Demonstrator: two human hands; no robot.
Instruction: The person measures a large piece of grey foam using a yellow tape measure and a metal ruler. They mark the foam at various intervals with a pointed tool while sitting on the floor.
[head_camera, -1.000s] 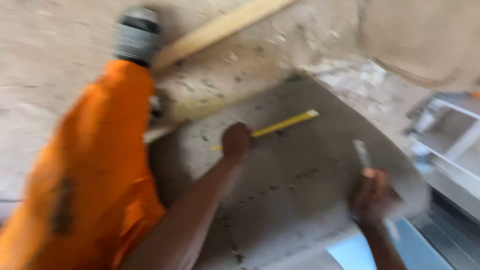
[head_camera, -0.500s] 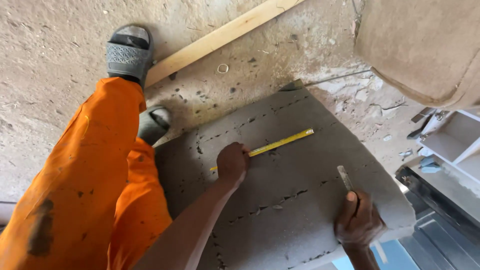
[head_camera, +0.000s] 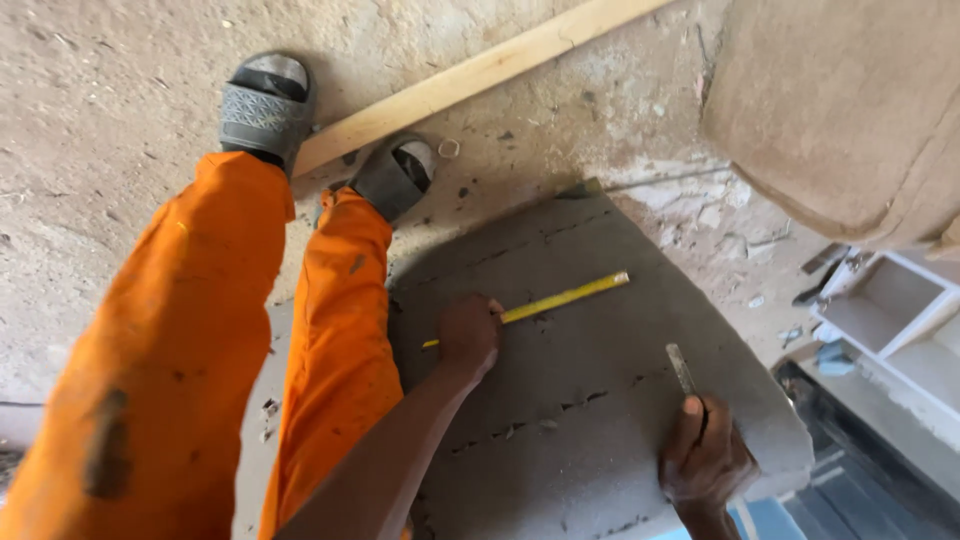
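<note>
Left hand (head_camera: 468, 335) on yellow tape (head_camera: 560, 298), seemingly flat

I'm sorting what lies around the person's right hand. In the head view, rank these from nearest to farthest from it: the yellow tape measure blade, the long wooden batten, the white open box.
From the right hand:
1. Yellow tape measure blade, up and to its left on the grey slab, pinned by the left hand.
2. White open box, to its upper right on the floor.
3. Long wooden batten, far up by the sandals.

L hand (head_camera: 468, 335) pins yellow tape (head_camera: 560, 298); R hand (head_camera: 703, 460) holds blade (head_camera: 681, 369) on slab (head_camera: 600, 400).
</note>
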